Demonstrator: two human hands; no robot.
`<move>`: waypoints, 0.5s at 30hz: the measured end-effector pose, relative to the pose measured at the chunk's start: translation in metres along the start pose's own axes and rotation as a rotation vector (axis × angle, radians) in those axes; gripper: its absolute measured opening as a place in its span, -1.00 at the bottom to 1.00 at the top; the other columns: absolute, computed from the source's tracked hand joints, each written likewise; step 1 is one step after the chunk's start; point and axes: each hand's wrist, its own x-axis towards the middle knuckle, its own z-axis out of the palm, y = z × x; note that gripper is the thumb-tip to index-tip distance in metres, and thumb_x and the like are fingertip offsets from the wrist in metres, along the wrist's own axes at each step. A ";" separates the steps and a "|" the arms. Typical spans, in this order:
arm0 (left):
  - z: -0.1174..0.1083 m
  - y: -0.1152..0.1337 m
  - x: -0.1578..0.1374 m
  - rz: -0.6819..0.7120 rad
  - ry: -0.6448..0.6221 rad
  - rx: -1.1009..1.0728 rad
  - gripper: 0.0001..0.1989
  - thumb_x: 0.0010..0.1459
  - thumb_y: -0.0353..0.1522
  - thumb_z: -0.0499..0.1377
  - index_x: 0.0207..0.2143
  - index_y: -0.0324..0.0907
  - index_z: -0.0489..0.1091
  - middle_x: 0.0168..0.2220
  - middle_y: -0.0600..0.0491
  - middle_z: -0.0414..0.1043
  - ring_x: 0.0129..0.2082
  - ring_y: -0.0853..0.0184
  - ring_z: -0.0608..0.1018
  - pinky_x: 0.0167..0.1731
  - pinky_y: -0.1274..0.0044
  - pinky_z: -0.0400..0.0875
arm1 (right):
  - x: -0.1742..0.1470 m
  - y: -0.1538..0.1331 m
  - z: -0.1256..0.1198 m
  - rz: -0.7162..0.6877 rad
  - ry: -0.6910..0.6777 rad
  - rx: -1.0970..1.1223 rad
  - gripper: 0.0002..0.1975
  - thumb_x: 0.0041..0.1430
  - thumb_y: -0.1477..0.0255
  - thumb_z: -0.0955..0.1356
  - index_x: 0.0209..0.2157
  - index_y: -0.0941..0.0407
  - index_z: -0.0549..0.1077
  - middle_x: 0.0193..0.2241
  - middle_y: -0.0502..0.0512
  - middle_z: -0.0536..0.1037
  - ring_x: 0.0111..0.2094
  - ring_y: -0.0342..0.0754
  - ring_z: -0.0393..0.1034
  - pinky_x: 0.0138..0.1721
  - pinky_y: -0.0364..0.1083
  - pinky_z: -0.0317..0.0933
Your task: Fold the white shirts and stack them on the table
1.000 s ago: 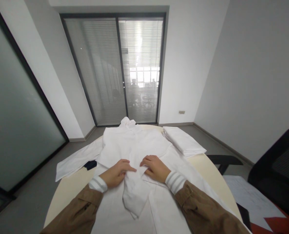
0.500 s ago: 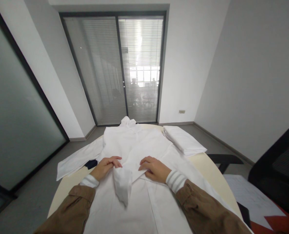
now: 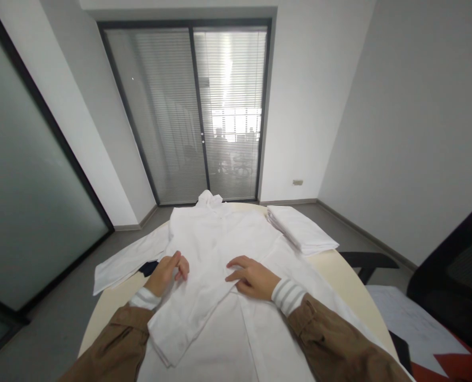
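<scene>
A white long-sleeved shirt is spread over the table, its collar at the far end. One sleeve slants across the front, its cuff pointing to the lower left. My left hand is beside the sleeve at the shirt's left edge, fingers loosely curled and apart, with no cloth visible in them. On the sleeve's right part rests my right hand, fingers bent and spread, touching the fabric without a grip. Another white sleeve extends out to the left past the table edge.
Folded white cloth sits at the table's far right. Something dark blue peeks out under the left sleeve. A black chair with papers stands to the right. Sliding glass doors are beyond.
The sleeve's end, bunched and standing up beside my left hand before, now lies flat toward the lower left. My left hand has let go and drawn back slightly left; my right hand barely moved.
</scene>
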 end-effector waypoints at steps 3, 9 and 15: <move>0.002 -0.006 -0.001 -0.060 -0.099 0.125 -0.50 0.23 0.00 0.04 -0.33 -0.19 0.57 -0.44 -0.02 0.50 -0.34 0.19 0.52 -0.16 0.36 0.39 | 0.000 -0.001 -0.001 -0.039 -0.030 0.001 -0.61 0.13 0.45 0.38 0.01 -0.01 0.56 0.16 0.17 0.42 0.17 0.07 0.26 0.19 0.09 0.16; 0.003 -0.011 -0.014 -0.112 -0.399 0.340 -0.43 -0.09 -0.25 0.38 0.03 -0.07 0.45 0.11 -0.07 0.41 0.13 0.10 0.42 0.19 0.30 0.22 | 0.000 -0.002 -0.003 -0.041 -0.070 0.011 -0.61 0.14 0.39 0.40 0.03 -0.03 0.56 0.21 0.15 0.38 0.24 0.09 0.19 0.24 0.10 0.10; -0.028 -0.010 -0.036 -0.210 -0.408 0.432 -0.26 -0.27 -0.32 0.43 0.07 -0.03 0.43 0.19 -0.08 0.33 0.13 0.03 0.42 0.16 0.28 0.26 | 0.000 -0.002 -0.005 0.007 -0.052 0.124 -0.71 0.31 0.25 0.31 -0.23 0.06 0.65 0.09 0.15 0.51 0.18 0.05 0.29 0.20 0.04 0.16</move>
